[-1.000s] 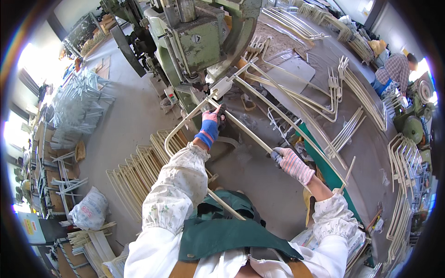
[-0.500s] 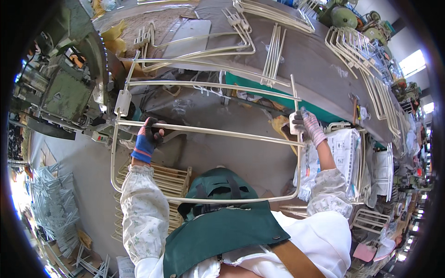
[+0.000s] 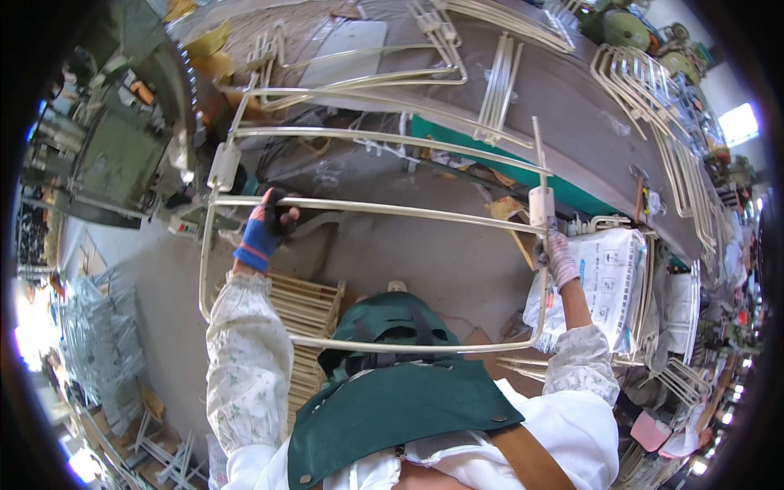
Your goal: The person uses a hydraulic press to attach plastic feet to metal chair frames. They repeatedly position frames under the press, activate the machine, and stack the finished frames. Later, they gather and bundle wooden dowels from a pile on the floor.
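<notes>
A large cream tubular metal frame (image 3: 392, 210) with several crossbars spans the space in front of me. My left hand (image 3: 271, 227), in a dark-fingered glove with a blue cuff, curls round its middle crossbar near the left side. On the right side tube, my right hand (image 3: 559, 257) in a pale striped glove is closed just below a white joint plate (image 3: 541, 206). A matching plate (image 3: 223, 167) sits on the left side tube. The frame's lower bar (image 3: 408, 349) passes close to my green apron (image 3: 392, 400).
Green machinery (image 3: 122, 155) stands at the left. A grey-covered table (image 3: 563, 106) holds more bent tube frames. Stacked cream frames (image 3: 306, 306) lie below my left arm, and a white printed sack (image 3: 608, 273) stands right. Wrapped tubing (image 3: 98, 335) is piled on the left floor.
My right hand has moved from beside the joint plate down to the tube below it. The frame sits slightly higher and further right in view; my left hand keeps its hold.
</notes>
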Demonstrator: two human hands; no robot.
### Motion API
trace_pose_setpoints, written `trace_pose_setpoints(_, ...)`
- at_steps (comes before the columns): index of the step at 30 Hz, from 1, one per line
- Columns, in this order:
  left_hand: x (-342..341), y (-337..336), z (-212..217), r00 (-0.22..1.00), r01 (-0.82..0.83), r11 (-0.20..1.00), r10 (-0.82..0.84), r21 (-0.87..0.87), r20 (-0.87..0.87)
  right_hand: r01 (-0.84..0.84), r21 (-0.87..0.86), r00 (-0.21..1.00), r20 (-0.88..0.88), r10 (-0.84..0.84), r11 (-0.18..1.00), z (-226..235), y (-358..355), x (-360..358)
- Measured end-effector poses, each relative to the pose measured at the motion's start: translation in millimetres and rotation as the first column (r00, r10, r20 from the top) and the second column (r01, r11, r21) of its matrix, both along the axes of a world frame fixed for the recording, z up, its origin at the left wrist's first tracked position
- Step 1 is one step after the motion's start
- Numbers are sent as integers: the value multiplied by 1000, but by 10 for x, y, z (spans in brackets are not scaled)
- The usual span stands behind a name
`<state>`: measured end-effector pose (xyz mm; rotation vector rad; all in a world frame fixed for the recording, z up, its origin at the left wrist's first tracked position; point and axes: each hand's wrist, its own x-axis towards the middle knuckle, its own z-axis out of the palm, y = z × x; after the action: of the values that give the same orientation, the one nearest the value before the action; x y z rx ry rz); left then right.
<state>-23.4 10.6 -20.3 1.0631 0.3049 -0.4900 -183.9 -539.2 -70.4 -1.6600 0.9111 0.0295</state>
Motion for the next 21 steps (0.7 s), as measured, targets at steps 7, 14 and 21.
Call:
trace_pose_setpoints(7, -22, 205, 119, 983, 100, 982, -122, -161, -134, -88, -560, 996, -60, 65, 824, -205, -425, 254)
trace_pose_setpoints(14, -974, 867, 735, 623, -750, -41, -378, 660, 684, 27, -870, 992, 84, 95, 493, 540, -407, -48)
trace_pose_setpoints(21, -1438, 1674, 133, 946, -323, 925, 314, 199, 77, 164, -821, 970, 234, 61, 546, 1148, -108, 7)
